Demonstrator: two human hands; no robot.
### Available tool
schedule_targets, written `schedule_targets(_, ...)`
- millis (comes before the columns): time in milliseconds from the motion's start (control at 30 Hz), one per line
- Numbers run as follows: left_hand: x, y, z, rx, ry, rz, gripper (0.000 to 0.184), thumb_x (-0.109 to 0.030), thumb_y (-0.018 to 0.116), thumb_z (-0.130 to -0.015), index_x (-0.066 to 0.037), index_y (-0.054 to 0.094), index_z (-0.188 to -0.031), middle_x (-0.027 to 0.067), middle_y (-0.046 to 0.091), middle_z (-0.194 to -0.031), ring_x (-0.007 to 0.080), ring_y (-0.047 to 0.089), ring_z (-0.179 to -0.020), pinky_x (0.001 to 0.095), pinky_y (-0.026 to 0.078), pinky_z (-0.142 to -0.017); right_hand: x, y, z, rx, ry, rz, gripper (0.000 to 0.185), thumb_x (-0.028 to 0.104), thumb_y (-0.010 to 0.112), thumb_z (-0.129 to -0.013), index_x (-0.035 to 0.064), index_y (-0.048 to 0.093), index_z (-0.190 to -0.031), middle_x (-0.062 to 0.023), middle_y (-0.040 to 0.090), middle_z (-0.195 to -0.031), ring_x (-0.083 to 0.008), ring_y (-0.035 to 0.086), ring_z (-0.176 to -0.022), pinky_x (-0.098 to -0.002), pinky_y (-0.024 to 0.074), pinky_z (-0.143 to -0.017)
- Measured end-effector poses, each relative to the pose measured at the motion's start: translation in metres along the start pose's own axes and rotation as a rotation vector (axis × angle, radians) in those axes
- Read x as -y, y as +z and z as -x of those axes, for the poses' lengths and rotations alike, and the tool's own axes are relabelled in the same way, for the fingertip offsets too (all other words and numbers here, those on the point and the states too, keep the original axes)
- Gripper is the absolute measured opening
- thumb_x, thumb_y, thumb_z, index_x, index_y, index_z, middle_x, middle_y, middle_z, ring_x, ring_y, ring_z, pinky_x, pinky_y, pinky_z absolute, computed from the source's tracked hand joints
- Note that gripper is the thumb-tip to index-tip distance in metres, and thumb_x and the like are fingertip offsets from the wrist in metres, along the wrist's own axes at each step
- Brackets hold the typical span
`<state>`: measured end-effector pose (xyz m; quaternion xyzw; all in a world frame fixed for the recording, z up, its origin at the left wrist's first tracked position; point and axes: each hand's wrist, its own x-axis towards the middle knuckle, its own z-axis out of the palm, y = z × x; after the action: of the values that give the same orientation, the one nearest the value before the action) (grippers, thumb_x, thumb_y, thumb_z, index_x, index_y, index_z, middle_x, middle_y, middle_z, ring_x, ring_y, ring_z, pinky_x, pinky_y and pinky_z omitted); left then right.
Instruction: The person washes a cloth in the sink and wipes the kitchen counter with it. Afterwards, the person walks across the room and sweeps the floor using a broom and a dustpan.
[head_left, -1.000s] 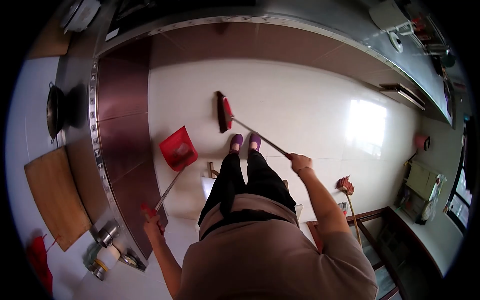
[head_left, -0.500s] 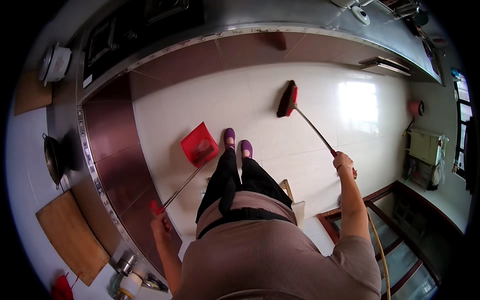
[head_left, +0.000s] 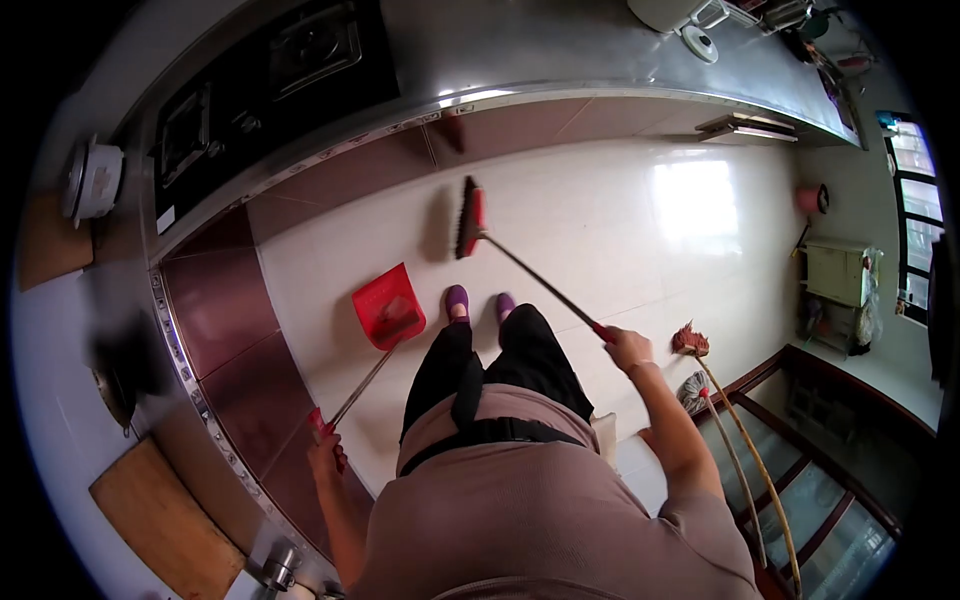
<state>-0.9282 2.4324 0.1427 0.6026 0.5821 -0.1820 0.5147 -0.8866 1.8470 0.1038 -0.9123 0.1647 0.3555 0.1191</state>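
The right hand [head_left: 628, 350] is closed around the red grip at the upper end of the broom [head_left: 540, 283], fingers wrapped. The left hand [head_left: 325, 455] is closed around the red grip of the dustpan [head_left: 388, 305], fingers curled. The metal shaft of the broom runs forward and to the left; its red head, with dark bristles, is ahead of the 2 purple shoes [head_left: 457, 300]. Contact between bristles and floor [head_left: 590, 240] cannot be confirmed. The dustpan pan is left of the shoes, between them and the brown cabinet fronts [head_left: 225, 310]; it contains a pale, indistinct patch of material.

Right of the person, 2 mops are positioned near the glazed door frame [head_left: 760, 378]: 1 with a red head [head_left: 690, 340], 1 with a grey head [head_left: 692, 390]. Beyond the floor, the metal counter [head_left: 520, 45] carries a black stove [head_left: 255, 115]. On the left, a wooden board [head_left: 165, 510] lies on the worktop.
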Motion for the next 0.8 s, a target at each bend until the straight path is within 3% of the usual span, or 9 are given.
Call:
schedule_targets(100, -0.002, -0.01, 0.002, -0.041, 0.06, -0.114, 0.017, -0.009, 0.06, -0.066, -0.005, 0.055, -0.082, 0.001, 0.045, -0.049, 0.0118, 0.041, -0.033, 0.024, 0.029, -0.028, 0.058, 0.024, -0.058, 0.048, -0.125, 0.038, 0.026, 0.025, 0.051, -0.08, 0.0207, 0.059, -0.104, -0.0104, 0.064, -0.086, -0.0294, 0.061, -0.082, -0.0423, 0.0472, -0.068)
schedule_targets(167, -0.017, 0.003, 0.014, -0.067, 0.112, -0.181, 0.018, -0.009, 0.059, -0.065, -0.004, 0.056, -0.082, 0.0011, 0.045, -0.049, 0.0118, 0.04, -0.032, 0.0242, 0.028, -0.027, 0.098, 0.045, -0.104, 0.051, -0.074, 0.044, 0.023, 0.024, 0.048, -0.081, 0.0189, 0.06, -0.099, -0.0099, 0.064, -0.085, -0.0305, 0.061, -0.079, -0.0425, 0.0477, -0.067)
schedule_targets(200, -0.035, 0.018, 0.041, -0.059, 0.127, -0.196, 0.017, -0.009, 0.058, -0.065, -0.004, 0.056, -0.082, 0.0011, 0.044, -0.048, 0.0118, 0.04, -0.032, 0.0243, 0.028, -0.027, 0.115, 0.031, -0.115, 0.099, -0.226, 0.066, 0.027, 0.025, 0.043, -0.084, 0.0077, 0.062, -0.093, -0.0147, 0.064, -0.087, -0.0296, 0.062, -0.086, -0.0403, 0.0482, -0.071)
schedule_targets(233, -0.045, 0.029, 0.058, -0.05, 0.142, -0.211, 0.017, -0.009, 0.058, -0.066, -0.004, 0.056, -0.081, 0.0011, 0.043, -0.047, 0.0118, 0.039, -0.031, 0.0244, 0.028, -0.027, 0.123, 0.036, -0.131, 0.07, -0.302, 0.095, 0.025, 0.021, 0.044, -0.083, 0.0085, 0.062, -0.095, -0.0136, 0.064, -0.091, -0.0286, 0.061, -0.088, -0.0381, 0.0483, -0.074)
schedule_targets(333, -0.034, 0.034, 0.061, -0.086, 0.166, -0.289, 0.016, -0.008, 0.056, -0.066, -0.004, 0.056, -0.082, 0.0013, 0.043, -0.046, 0.012, 0.04, -0.031, 0.0244, 0.028, -0.027, 0.125, 0.036, -0.165, 0.13, -0.23, 0.048, 0.024, 0.018, 0.044, -0.083, 0.0097, 0.063, -0.096, -0.0125, 0.064, -0.093, -0.0272, 0.062, -0.09, -0.037, 0.0485, -0.075)
schedule_targets(467, -0.036, 0.059, 0.083, -0.076, 0.192, -0.294, 0.016, -0.009, 0.056, -0.068, -0.004, 0.056, -0.083, 0.0013, 0.043, -0.046, 0.0119, 0.04, -0.031, 0.0244, 0.028, -0.027, 0.057, 0.006, -0.182, 0.134, -0.068, -0.051, 0.025, 0.021, 0.044, -0.084, 0.0129, 0.064, -0.097, -0.0113, 0.064, -0.098, -0.0254, 0.061, -0.092, -0.0367, 0.0481, -0.076)
schedule_targets(533, -0.033, 0.073, 0.083, -0.131, 0.113, -0.207, 0.019, -0.011, 0.058, -0.067, -0.004, 0.056, -0.085, 0.001, 0.043, -0.047, 0.0115, 0.04, -0.032, 0.0241, 0.029, -0.028, 0.001, 0.006, -0.2, 0.159, 0.074, 0.011, 0.028, 0.024, 0.045, -0.081, 0.0253, 0.062, -0.104, -0.0064, 0.064, -0.097, -0.0244, 0.06, -0.093, -0.0378, 0.0471, -0.078)
schedule_targets(667, -0.048, 0.111, 0.093, -0.162, 0.082, -0.283, 0.022, -0.014, 0.061, -0.066, -0.003, 0.056, -0.085, 0.0004, 0.043, -0.049, 0.0109, 0.04, -0.032, 0.0238, 0.028, -0.029, -0.104, -0.037, -0.196, 0.11, 0.2, -0.002, 0.028, 0.023, 0.046, -0.08, 0.0241, 0.062, -0.103, -0.0064, 0.064, -0.098, -0.0249, 0.06, -0.094, -0.038, 0.0473, -0.078)
schedule_targets(800, -0.063, 0.154, 0.106, -0.075, 0.176, -0.222, 0.019, -0.015, 0.063, -0.065, -0.004, 0.054, -0.077, -0.0008, 0.042, -0.049, 0.0105, 0.038, -0.032, 0.0233, 0.028, -0.03, -0.185, -0.066, -0.182, 0.072, 0.345, -0.039, 0.029, 0.025, 0.046, -0.08, 0.0257, 0.062, -0.104, -0.0059, 0.063, -0.1, -0.0242, 0.059, -0.095, -0.0374, 0.047, -0.079)
